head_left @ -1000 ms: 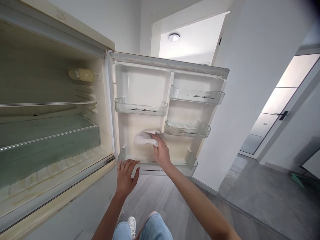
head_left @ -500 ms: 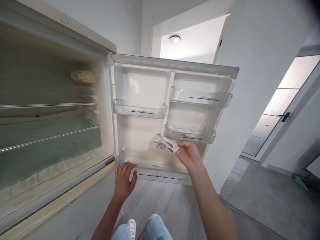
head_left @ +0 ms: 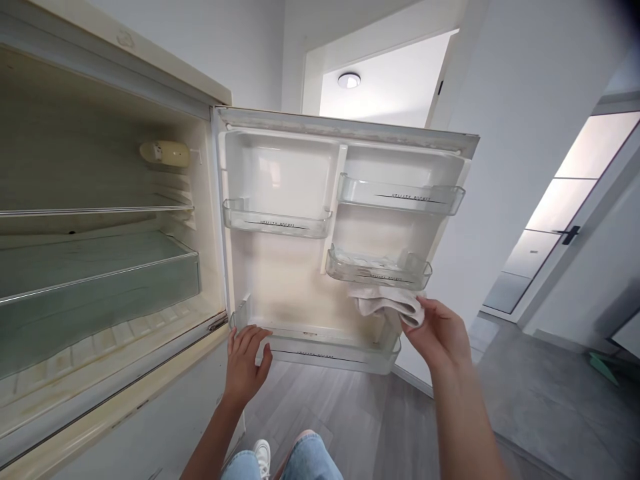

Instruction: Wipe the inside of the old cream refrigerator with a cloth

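Note:
An open fridge door (head_left: 285, 280) faces me, its inner liner yellowed, with clear bins at several heights. My right hand (head_left: 440, 333) grips a crumpled white cloth (head_left: 387, 303) and presses it against the liner just under the middle right bin (head_left: 377, 268), near the door's right edge. My left hand (head_left: 245, 357) rests with fingers spread on the left end of the bottom door bin (head_left: 330, 347), steadying the door.
The fridge interior (head_left: 100, 267) at left holds glass shelves and a stained floor. A white wall (head_left: 520, 133) stands right behind the door. A doorway with a ceiling lamp (head_left: 349, 81) lies beyond. Grey floor (head_left: 525, 400) spreads to the right. My jeans and white shoe (head_left: 263, 453) show below.
My right hand has swept the cloth rightward across the door liner, from the lower middle to under the middle right bin. The left hand has stayed on the bottom bin.

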`<action>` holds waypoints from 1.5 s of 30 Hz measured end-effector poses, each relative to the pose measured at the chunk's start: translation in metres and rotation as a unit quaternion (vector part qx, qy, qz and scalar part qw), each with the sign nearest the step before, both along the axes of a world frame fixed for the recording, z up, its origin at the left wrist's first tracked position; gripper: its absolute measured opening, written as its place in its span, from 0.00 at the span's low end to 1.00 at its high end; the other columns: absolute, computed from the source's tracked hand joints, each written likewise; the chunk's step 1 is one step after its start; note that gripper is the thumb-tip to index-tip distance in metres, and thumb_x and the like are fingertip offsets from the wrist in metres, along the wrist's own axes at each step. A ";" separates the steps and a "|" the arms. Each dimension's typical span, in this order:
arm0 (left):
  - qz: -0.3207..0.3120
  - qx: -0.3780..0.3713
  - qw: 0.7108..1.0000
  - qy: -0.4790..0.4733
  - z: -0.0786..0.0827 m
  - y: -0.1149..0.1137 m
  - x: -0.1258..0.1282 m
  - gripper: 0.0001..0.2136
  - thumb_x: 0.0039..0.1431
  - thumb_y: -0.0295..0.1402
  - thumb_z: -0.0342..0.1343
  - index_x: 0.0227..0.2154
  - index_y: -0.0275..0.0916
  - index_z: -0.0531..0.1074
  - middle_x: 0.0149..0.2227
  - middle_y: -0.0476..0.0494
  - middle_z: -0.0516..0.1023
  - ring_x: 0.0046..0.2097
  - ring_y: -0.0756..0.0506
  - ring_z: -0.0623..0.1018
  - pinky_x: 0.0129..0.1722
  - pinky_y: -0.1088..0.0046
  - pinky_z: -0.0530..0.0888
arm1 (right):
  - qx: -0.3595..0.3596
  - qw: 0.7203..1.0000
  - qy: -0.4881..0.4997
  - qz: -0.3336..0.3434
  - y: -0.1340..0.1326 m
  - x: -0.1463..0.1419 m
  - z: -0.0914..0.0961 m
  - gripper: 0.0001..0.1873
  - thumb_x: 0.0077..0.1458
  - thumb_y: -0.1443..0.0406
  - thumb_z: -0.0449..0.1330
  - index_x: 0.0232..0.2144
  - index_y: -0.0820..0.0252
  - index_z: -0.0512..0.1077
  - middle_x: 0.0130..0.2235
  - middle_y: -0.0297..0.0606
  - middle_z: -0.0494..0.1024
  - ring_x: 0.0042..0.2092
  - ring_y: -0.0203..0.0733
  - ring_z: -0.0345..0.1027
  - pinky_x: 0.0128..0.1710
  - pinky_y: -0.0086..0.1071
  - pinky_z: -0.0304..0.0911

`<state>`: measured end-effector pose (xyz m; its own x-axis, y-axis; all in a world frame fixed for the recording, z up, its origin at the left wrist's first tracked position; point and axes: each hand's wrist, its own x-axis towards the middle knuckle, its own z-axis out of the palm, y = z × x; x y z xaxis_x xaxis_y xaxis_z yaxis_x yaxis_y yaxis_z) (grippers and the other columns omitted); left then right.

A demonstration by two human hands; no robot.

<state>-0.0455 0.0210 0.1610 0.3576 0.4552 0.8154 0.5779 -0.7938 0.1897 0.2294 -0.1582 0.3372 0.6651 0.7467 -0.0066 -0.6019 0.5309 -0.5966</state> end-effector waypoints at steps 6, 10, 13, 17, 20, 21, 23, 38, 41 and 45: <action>0.005 -0.013 1.000 -0.010 0.001 -0.003 0.000 0.12 0.57 0.27 0.49 0.43 0.44 0.65 0.42 0.47 0.77 0.53 0.42 0.69 0.62 0.51 0.51 | -0.017 0.992 0.093 -0.079 0.004 -0.039 -0.029 0.08 0.47 0.73 0.60 0.33 0.61 0.73 0.30 0.31 0.79 0.29 0.31 0.73 0.26 0.20 0.70; 0.003 -0.025 1.000 -0.010 0.001 -0.005 -0.001 0.11 0.57 0.27 0.49 0.43 0.45 0.65 0.42 0.47 0.77 0.53 0.41 0.69 0.62 0.50 0.51 | -0.075 0.996 0.045 -0.015 0.014 -0.092 -0.042 0.18 0.44 0.65 0.66 0.40 0.61 0.74 0.37 0.35 0.80 0.35 0.37 0.75 0.30 0.26 0.71; 0.007 -0.030 0.999 -0.016 0.002 -0.006 -0.001 0.11 0.57 0.27 0.48 0.43 0.44 0.65 0.42 0.46 0.76 0.53 0.41 0.69 0.62 0.50 0.52 | -0.083 0.996 -0.032 0.015 0.034 -0.132 -0.044 0.24 0.46 0.57 0.66 0.45 0.61 0.72 0.41 0.39 0.79 0.40 0.41 0.74 0.36 0.31 0.71; 0.005 -0.033 0.999 -0.018 0.003 -0.007 0.002 0.11 0.57 0.27 0.48 0.43 0.44 0.66 0.42 0.46 0.76 0.53 0.41 0.69 0.62 0.50 0.51 | -0.044 0.964 -0.255 -0.061 0.093 -0.164 -0.040 0.25 0.57 0.52 0.53 0.51 0.61 0.68 0.45 0.43 0.77 0.49 0.45 0.70 0.43 0.36 0.68; 0.005 -0.035 0.999 -0.018 0.004 -0.009 0.003 0.11 0.57 0.27 0.48 0.43 0.44 0.66 0.42 0.47 0.76 0.54 0.42 0.69 0.63 0.50 0.51 | 0.000 0.812 -0.556 -0.179 0.152 -0.167 -0.033 0.25 0.61 0.59 0.45 0.58 0.60 0.63 0.61 0.45 0.63 0.63 0.47 0.54 0.56 0.41 0.58; 0.005 -0.037 0.999 -0.018 0.005 -0.009 0.003 0.11 0.57 0.26 0.48 0.43 0.43 0.66 0.42 0.47 0.76 0.54 0.42 0.69 0.63 0.50 0.51 | 0.002 0.733 -0.647 -0.212 0.171 -0.165 -0.030 0.25 0.61 0.62 0.43 0.59 0.59 0.62 0.64 0.44 0.57 0.66 0.47 0.45 0.61 0.44 0.52; 0.005 -0.041 0.999 -0.019 0.006 -0.011 0.002 0.11 0.57 0.26 0.48 0.43 0.43 0.66 0.42 0.47 0.76 0.54 0.42 0.69 0.63 0.51 0.51 | -0.017 0.583 -0.775 -0.242 0.204 -0.160 -0.024 0.27 0.61 0.66 0.43 0.62 0.58 0.57 0.66 0.40 0.52 0.68 0.47 0.37 0.65 0.47 0.41; -0.004 -0.068 0.998 -0.013 0.011 -0.015 -0.001 0.13 0.57 0.27 0.48 0.44 0.44 0.67 0.44 0.46 0.77 0.54 0.42 0.70 0.63 0.50 0.53 | 0.043 0.331 -0.941 -0.051 0.213 -0.109 -0.054 0.28 0.59 0.71 0.51 0.62 0.63 0.58 0.63 0.42 0.59 0.67 0.43 0.43 0.66 0.44 0.40; -0.008 -0.067 0.998 -0.007 0.011 -0.015 -0.001 0.13 0.58 0.27 0.47 0.45 0.44 0.67 0.44 0.46 0.77 0.54 0.42 0.70 0.63 0.50 0.53 | 0.109 0.426 -0.896 0.070 0.200 -0.090 -0.077 0.24 0.53 0.77 0.53 0.52 0.63 0.69 0.58 0.40 0.69 0.63 0.40 0.53 0.64 0.42 0.45; -0.006 -0.067 0.998 -0.011 0.011 -0.014 0.000 0.13 0.58 0.27 0.47 0.45 0.44 0.67 0.44 0.46 0.77 0.54 0.43 0.70 0.64 0.50 0.53 | 0.113 0.362 -0.921 0.086 0.193 -0.072 -0.084 0.24 0.53 0.77 0.53 0.52 0.63 0.70 0.59 0.40 0.67 0.64 0.40 0.52 0.64 0.40 0.45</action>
<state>-0.0450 0.0071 0.1719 0.3469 0.5564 0.7550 0.5628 -0.7675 0.3070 0.1576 0.0352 0.2535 -0.6711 0.6216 0.4041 0.6716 0.7405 -0.0236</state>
